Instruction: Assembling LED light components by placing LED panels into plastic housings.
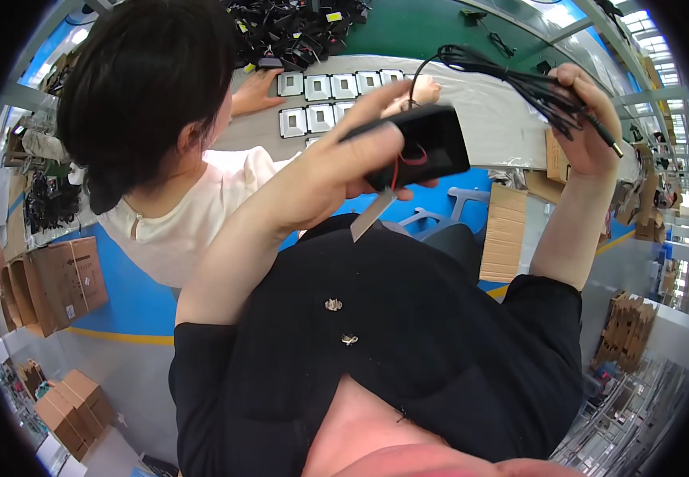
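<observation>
Hands full above the bench

Cables and a black box sit high in the picture, held up over the person's own chest rather than resting on anything. The left hand (336, 171) is closed around a black box (424, 147) with a thin red wire (408, 159) looping across its face and a pale strip (372, 215) hanging from its underside. The right hand (587, 119) is clenched on a bundle of black cable (511, 75), whose plug tip (611, 145) pokes out past the fingers.

Beyond them runs the grey bench (495, 119), carrying rows of square silver frames (321, 103) and, further back, a heap of black parts (297, 32). A co-worker (146, 119) in a cream top leans over it, one hand flat beside the frames.

The likely trouble is the cable: loose loops trail toward the bench and could snag or tangle. The red wire looks thin enough to tear if the box twists, and the box, gripped at one end, could slip and fall.
</observation>
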The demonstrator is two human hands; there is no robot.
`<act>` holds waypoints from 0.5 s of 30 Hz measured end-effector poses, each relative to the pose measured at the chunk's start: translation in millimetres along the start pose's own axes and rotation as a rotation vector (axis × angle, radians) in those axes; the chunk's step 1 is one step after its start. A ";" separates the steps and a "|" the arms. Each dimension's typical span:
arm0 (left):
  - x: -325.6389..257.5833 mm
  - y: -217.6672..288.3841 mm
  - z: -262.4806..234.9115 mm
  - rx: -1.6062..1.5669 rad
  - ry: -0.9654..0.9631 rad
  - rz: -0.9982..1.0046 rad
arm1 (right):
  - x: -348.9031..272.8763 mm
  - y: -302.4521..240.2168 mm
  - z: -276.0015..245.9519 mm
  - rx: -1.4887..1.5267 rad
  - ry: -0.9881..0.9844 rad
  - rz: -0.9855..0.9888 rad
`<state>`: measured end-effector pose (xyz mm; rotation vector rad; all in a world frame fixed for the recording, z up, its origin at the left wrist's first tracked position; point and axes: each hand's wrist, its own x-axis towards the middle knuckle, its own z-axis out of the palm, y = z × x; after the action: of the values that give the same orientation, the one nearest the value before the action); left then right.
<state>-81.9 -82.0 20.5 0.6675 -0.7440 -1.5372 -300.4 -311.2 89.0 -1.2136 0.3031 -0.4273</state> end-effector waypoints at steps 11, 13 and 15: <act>19.7 -0.3 57.7 -0.262 -0.010 -0.030 | -66.2 23.7 25.5 -1.284 0.469 -0.395; 32.8 -6.3 65.3 -0.253 0.002 -0.045 | -69.2 14.6 53.4 -1.391 0.419 -0.650; 41.3 -16.1 67.3 -0.252 -0.006 -0.074 | -67.3 20.7 72.7 -1.244 0.120 -0.791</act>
<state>-148.0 -117.1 50.3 0.5069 -0.5230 -1.6675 -324.1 -212.9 93.0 -2.5476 0.1588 -1.0770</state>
